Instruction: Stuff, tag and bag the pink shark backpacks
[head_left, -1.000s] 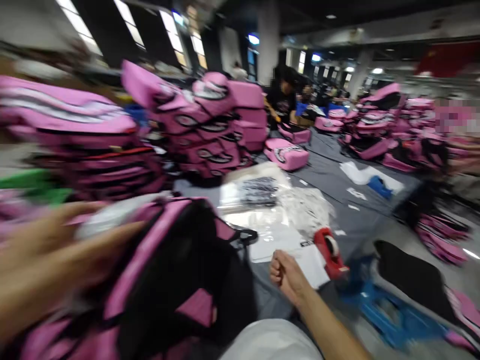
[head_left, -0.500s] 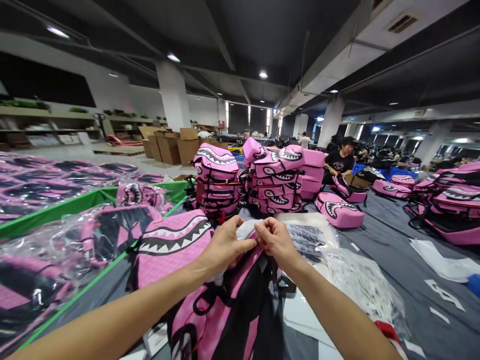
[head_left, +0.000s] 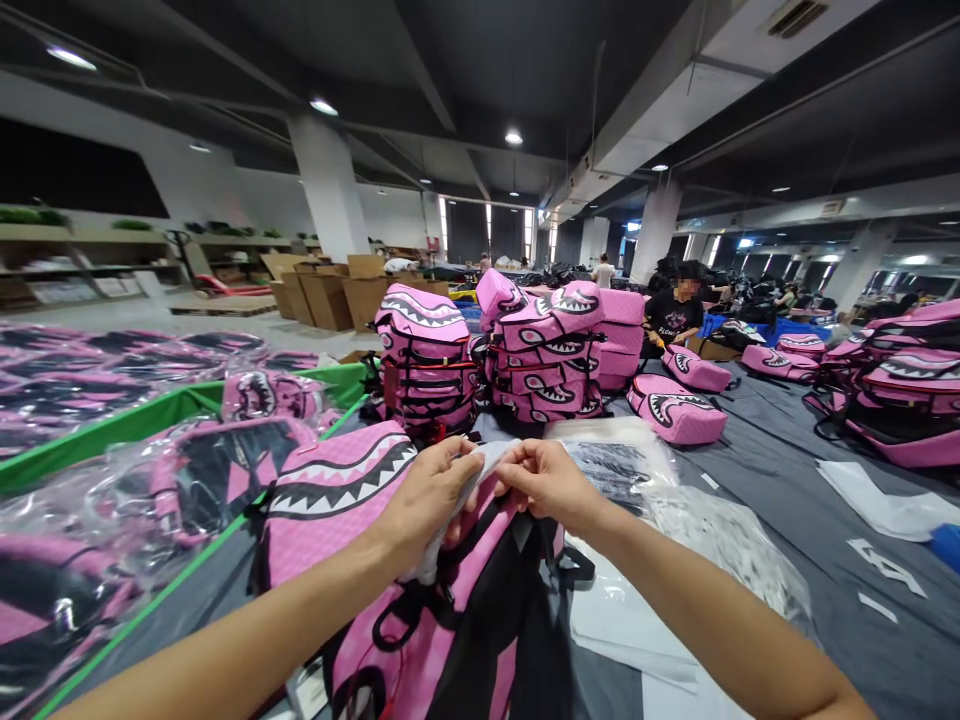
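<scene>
A pink and black backpack stands right in front of me, its black padded side toward me. Over its top edge lies a thin white wrapping sheet, crumpled and hanging down on the left. My left hand is closed on this sheet, thumb uppermost. With thumb and fingers pinched together, my right hand grips the sheet's right end close to the backpack's top; its fingertips partly hide the spot. Just left of the backpack lies a pink bag with a shark-mouth print.
Stacked pink backpacks stand ahead on the grey-covered table. Clear plastic bags and white sheets lie at right. Bagged backpacks fill the left side beside a green edge. A co-worker sits beyond.
The white sheet, bunched between my hands before, is now drawn flatter over the backpack's top edge. My left hand has shifted slightly left. The co-worker's bag has been set down flat.
</scene>
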